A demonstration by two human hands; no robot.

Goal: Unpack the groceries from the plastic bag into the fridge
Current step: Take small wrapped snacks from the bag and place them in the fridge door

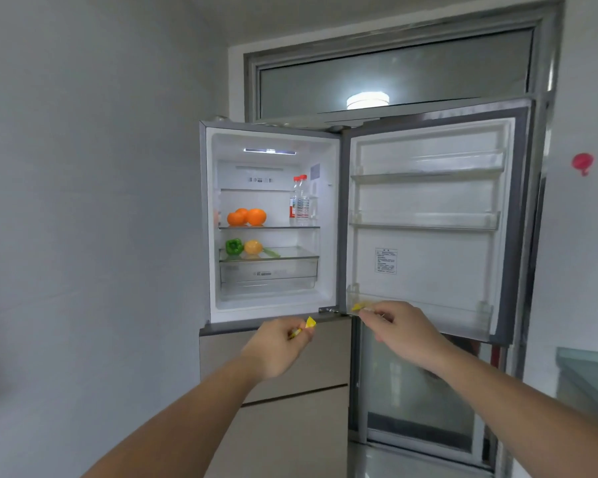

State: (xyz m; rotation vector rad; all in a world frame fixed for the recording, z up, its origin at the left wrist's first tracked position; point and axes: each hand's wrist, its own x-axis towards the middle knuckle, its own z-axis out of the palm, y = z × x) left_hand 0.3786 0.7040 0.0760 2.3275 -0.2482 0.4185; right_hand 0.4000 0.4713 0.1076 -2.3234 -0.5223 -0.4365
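The fridge [328, 139] stands open ahead of me, its door [428, 201] swung out to the right. Three oranges [246, 217] and two water bottles [301, 201] sit on the upper glass shelf. A green pepper [234, 246] and a yellow fruit [253, 247] lie on the shelf below. My left hand [277, 346] pinches a small yellow packet [309, 322] in front of the fridge's lower edge. My right hand [399, 331] pinches another small yellow packet [359, 307] at the bottom door bin [463, 315]. No plastic bag is in view.
Below the open compartment are closed beige drawers [290, 367]. A bare grey wall fills the left side. A glass door with a metal frame [422, 408] stands behind the fridge door. The corner of a glass surface [591, 370] shows at far right.
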